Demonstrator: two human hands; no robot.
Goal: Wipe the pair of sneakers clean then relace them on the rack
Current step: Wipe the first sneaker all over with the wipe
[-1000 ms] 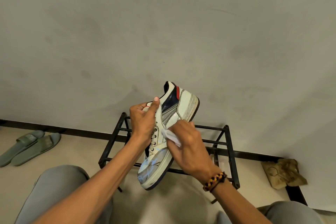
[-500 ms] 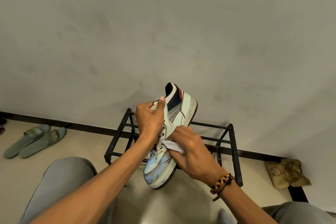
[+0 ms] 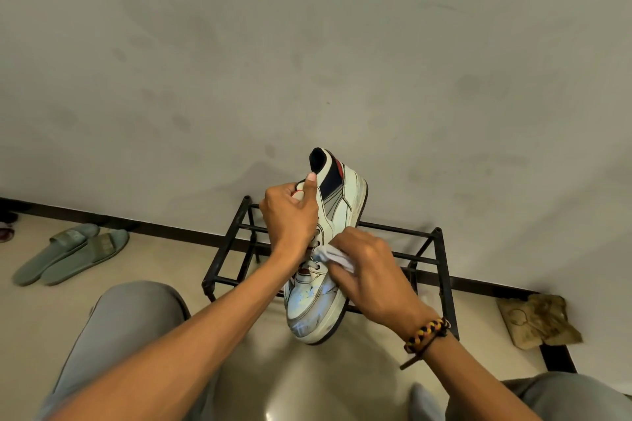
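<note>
Above a black metal rack (image 3: pixel 441 260) set against a grey wall, a seated person holds one sneaker (image 3: pixel 338 212) in the air, heel up and toe pointing down toward their knees. The left hand (image 3: pixel 290 215) has its grip closed around the tongue and collar, thumb pressed along the ankle. The right hand (image 3: pixel 369 277) has its grip curled around a crumpled white cloth (image 3: pixel 333 256), pressed against the eyelet row. Over the last second the cloth has slid down from the side panel to the lace area, and the shoe has tilted more upright, so wiping appears to be under way with relacing not yet begun. The sneaker is white with a navy and red heel panel, a dark outsole edge, and grey-blue scuffs on the toe. Its eyelets look unlaced. No second sneaker is visible. Green slides (image 3: pixel 68 253) lie on the floor, far left.
</note>
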